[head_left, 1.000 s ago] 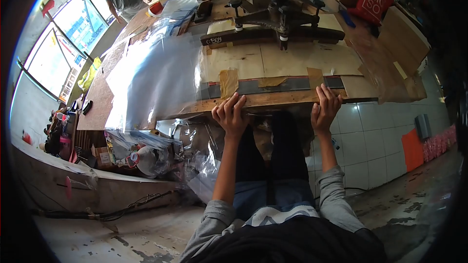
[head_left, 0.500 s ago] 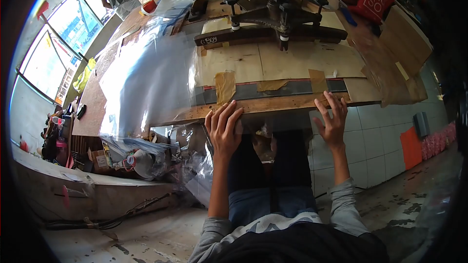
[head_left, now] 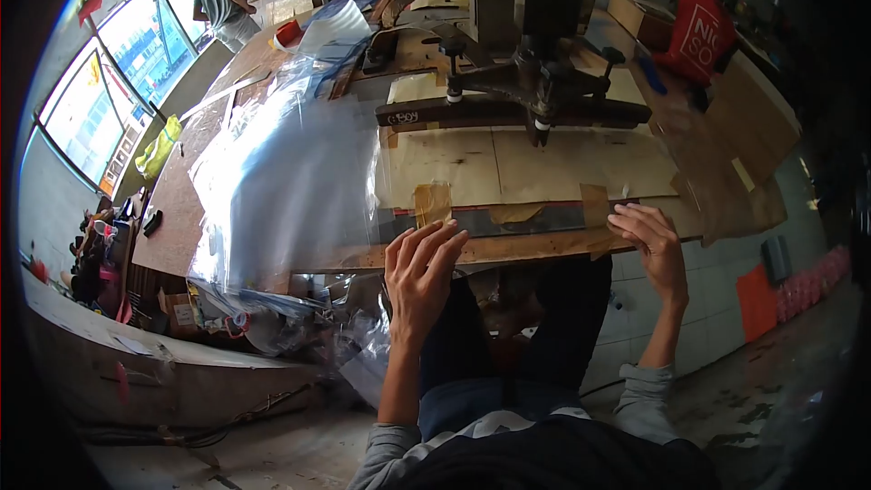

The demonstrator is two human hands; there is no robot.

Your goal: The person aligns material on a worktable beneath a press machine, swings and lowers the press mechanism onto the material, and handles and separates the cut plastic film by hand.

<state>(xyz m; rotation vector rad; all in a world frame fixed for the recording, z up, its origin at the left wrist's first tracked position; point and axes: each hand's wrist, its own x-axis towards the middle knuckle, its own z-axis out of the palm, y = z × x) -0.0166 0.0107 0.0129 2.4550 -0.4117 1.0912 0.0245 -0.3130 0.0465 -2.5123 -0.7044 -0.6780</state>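
Note:
My left hand (head_left: 419, 274) lies at the front edge of the wooden worktable, fingers stretched out and slightly apart. Its fingertips are by a strip of brown tape (head_left: 433, 203). My right hand (head_left: 655, 243) is farther right at the same edge, fingers stretched forward and a little bent, near another tape strip (head_left: 594, 206). I see nothing held in either hand. Between them runs a dark grey strip (head_left: 549, 219) along a wooden edge board (head_left: 522, 248). Behind it lies a pale, flat board (head_left: 535, 168) beneath a dark press bar (head_left: 508, 116).
A stack of clear plastic sheets (head_left: 299, 172) covers the table's left side. A metal press head (head_left: 535, 73) stands over the middle. At right are a red bag (head_left: 697, 32) and cardboard (head_left: 753, 118). A person (head_left: 222, 0) stands at the far left.
The view has tilted and shifted, so the table sits lower. My right hand has moved right along the edge, its fingers closer together. My left hand stays near the left tape strip.

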